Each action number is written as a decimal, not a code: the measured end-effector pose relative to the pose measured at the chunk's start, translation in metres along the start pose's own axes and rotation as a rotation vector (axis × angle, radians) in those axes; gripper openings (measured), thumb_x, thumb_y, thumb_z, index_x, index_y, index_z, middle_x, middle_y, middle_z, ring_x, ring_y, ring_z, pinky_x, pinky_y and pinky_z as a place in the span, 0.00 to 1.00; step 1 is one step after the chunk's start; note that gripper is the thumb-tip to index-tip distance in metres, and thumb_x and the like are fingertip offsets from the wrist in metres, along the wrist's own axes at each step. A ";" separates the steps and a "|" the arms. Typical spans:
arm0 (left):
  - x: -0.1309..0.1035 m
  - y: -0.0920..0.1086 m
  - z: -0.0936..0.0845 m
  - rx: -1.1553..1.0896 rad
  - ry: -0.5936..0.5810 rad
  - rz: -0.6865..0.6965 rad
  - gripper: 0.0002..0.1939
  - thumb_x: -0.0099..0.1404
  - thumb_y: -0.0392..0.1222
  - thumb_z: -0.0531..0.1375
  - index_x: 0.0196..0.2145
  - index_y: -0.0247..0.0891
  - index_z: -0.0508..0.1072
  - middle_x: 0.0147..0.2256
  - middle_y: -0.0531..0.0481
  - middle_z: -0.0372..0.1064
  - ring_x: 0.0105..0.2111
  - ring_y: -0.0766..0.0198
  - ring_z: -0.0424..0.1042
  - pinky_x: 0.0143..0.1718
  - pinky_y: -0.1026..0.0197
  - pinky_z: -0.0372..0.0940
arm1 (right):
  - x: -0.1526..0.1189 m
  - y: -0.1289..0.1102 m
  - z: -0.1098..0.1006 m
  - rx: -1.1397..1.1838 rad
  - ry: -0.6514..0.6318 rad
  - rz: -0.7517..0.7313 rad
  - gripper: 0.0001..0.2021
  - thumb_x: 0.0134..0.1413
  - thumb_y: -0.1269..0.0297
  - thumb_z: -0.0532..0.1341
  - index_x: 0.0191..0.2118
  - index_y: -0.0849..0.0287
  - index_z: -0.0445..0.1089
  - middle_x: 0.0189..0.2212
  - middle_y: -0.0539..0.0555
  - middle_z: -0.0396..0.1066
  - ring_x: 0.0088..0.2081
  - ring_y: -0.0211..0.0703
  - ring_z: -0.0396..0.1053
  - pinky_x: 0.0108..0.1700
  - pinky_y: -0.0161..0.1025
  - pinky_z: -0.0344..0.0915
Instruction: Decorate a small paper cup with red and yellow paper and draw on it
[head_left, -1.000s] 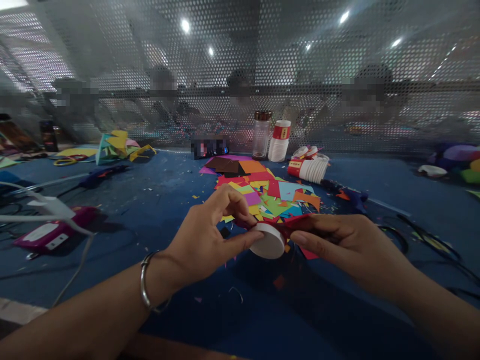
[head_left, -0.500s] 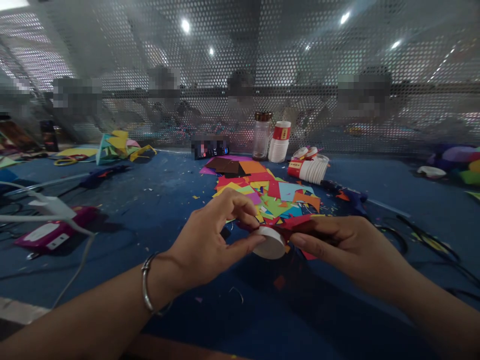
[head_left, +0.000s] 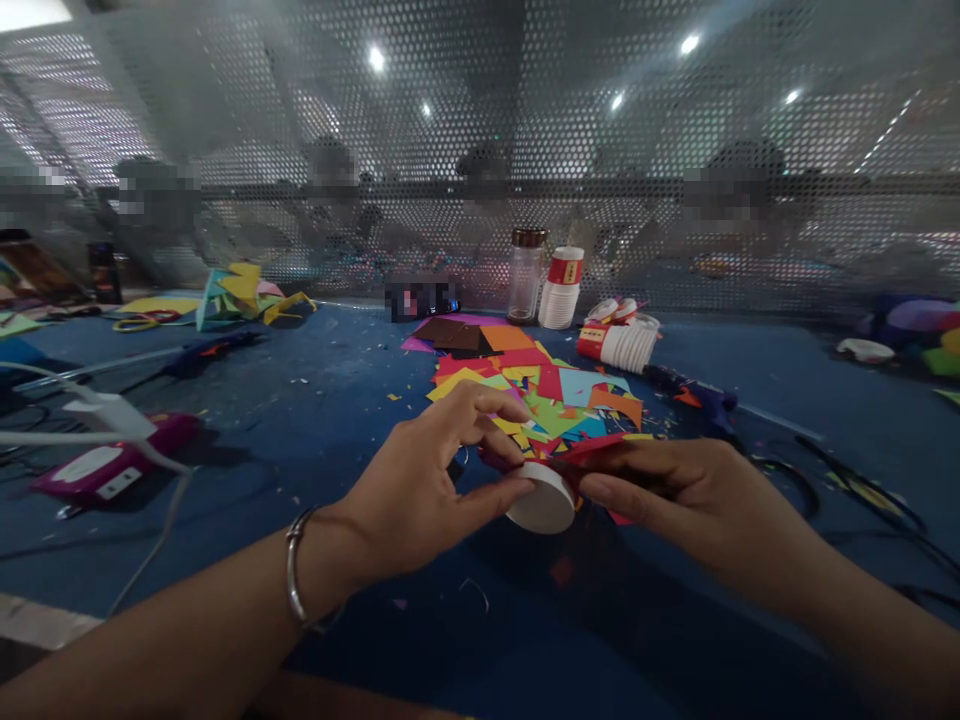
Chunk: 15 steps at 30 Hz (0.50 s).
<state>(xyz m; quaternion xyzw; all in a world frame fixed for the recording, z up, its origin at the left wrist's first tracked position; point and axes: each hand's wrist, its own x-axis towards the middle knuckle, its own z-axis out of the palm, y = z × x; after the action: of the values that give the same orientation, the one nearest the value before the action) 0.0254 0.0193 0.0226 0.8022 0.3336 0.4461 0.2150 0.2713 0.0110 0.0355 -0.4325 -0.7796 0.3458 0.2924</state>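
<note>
A white round piece (head_left: 543, 500), which looks like the base of a paper cup, faces me above the blue table. My left hand (head_left: 442, 470) pinches its left edge between thumb and fingers. Red paper (head_left: 600, 450) meets its upper right side, and my right hand (head_left: 675, 485) grips that paper between thumb and fingers. Behind both hands lies a pile of coloured paper scraps (head_left: 551, 415). How the paper joins the round piece is hidden by the fingers.
Stacked paper cups (head_left: 558, 300) stand beside a clear jar (head_left: 526, 280); more cups (head_left: 619, 343) lie sideways. One glue gun (head_left: 705, 400) is at right, another (head_left: 206, 355) at left. A purple power strip (head_left: 116, 465) with white cables sits left. A phone (head_left: 427, 300) leans behind.
My left index finger has lifted off the round piece's rim a little. The piece sits slightly lower and further right in view. The whole scene has shifted slightly down.
</note>
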 end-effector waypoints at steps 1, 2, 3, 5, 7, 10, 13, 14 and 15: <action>0.000 0.000 0.000 -0.008 -0.007 -0.002 0.18 0.62 0.35 0.70 0.47 0.43 0.70 0.36 0.56 0.80 0.35 0.66 0.80 0.21 0.71 0.64 | 0.000 0.000 0.000 -0.004 0.004 0.002 0.17 0.64 0.46 0.61 0.37 0.52 0.83 0.31 0.51 0.82 0.34 0.45 0.78 0.36 0.36 0.69; 0.000 0.000 0.000 -0.014 -0.013 -0.002 0.16 0.62 0.35 0.70 0.45 0.43 0.71 0.36 0.56 0.80 0.35 0.66 0.80 0.25 0.70 0.67 | -0.001 0.001 0.001 -0.019 0.012 0.008 0.18 0.64 0.46 0.61 0.36 0.52 0.83 0.30 0.51 0.81 0.33 0.44 0.77 0.34 0.36 0.69; 0.000 0.000 0.000 -0.022 -0.019 -0.001 0.13 0.62 0.35 0.69 0.43 0.42 0.72 0.37 0.55 0.79 0.36 0.66 0.80 0.30 0.69 0.70 | -0.001 0.001 0.001 -0.043 0.024 0.017 0.19 0.64 0.45 0.61 0.35 0.53 0.83 0.28 0.51 0.80 0.31 0.42 0.75 0.32 0.36 0.67; 0.001 -0.001 0.000 -0.039 -0.028 -0.013 0.10 0.62 0.35 0.69 0.39 0.41 0.73 0.40 0.53 0.79 0.36 0.66 0.80 0.36 0.66 0.72 | -0.001 0.000 0.001 -0.088 0.054 0.047 0.22 0.63 0.43 0.61 0.30 0.54 0.82 0.25 0.51 0.77 0.26 0.40 0.70 0.27 0.35 0.63; 0.002 -0.002 0.000 -0.053 -0.035 -0.046 0.08 0.61 0.38 0.69 0.37 0.41 0.74 0.46 0.50 0.77 0.36 0.65 0.80 0.33 0.65 0.72 | -0.001 -0.001 0.000 -0.092 0.087 0.070 0.23 0.62 0.42 0.61 0.28 0.55 0.81 0.24 0.51 0.76 0.25 0.39 0.68 0.26 0.35 0.61; 0.004 -0.006 -0.002 -0.061 -0.040 -0.119 0.06 0.61 0.41 0.69 0.35 0.40 0.76 0.52 0.46 0.73 0.43 0.60 0.79 0.33 0.64 0.71 | 0.001 -0.001 -0.003 -0.062 0.150 0.082 0.22 0.61 0.42 0.62 0.30 0.53 0.82 0.26 0.51 0.77 0.27 0.39 0.69 0.28 0.35 0.62; 0.008 -0.010 -0.002 -0.136 -0.039 -0.232 0.09 0.60 0.43 0.69 0.35 0.39 0.75 0.53 0.45 0.72 0.40 0.61 0.78 0.36 0.61 0.72 | 0.005 0.003 -0.007 -0.071 0.249 0.106 0.21 0.57 0.41 0.64 0.31 0.54 0.82 0.22 0.50 0.72 0.22 0.37 0.61 0.23 0.35 0.55; 0.009 -0.012 -0.002 -0.186 -0.038 -0.274 0.11 0.60 0.43 0.70 0.37 0.39 0.74 0.52 0.44 0.72 0.38 0.62 0.78 0.35 0.61 0.72 | 0.005 0.005 -0.008 -0.065 0.282 0.112 0.22 0.56 0.40 0.64 0.32 0.55 0.81 0.19 0.48 0.68 0.20 0.35 0.57 0.21 0.35 0.51; 0.010 -0.013 -0.002 -0.236 -0.036 -0.311 0.13 0.59 0.43 0.70 0.40 0.39 0.73 0.50 0.44 0.73 0.37 0.62 0.78 0.36 0.60 0.71 | 0.006 0.007 -0.008 -0.046 0.308 0.118 0.22 0.56 0.39 0.64 0.32 0.55 0.81 0.17 0.47 0.63 0.19 0.34 0.52 0.20 0.34 0.48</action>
<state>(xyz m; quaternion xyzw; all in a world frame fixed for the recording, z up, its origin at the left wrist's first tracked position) 0.0232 0.0357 0.0211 0.7179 0.3950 0.4291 0.3800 0.2783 0.0214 0.0356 -0.5322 -0.7064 0.2739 0.3777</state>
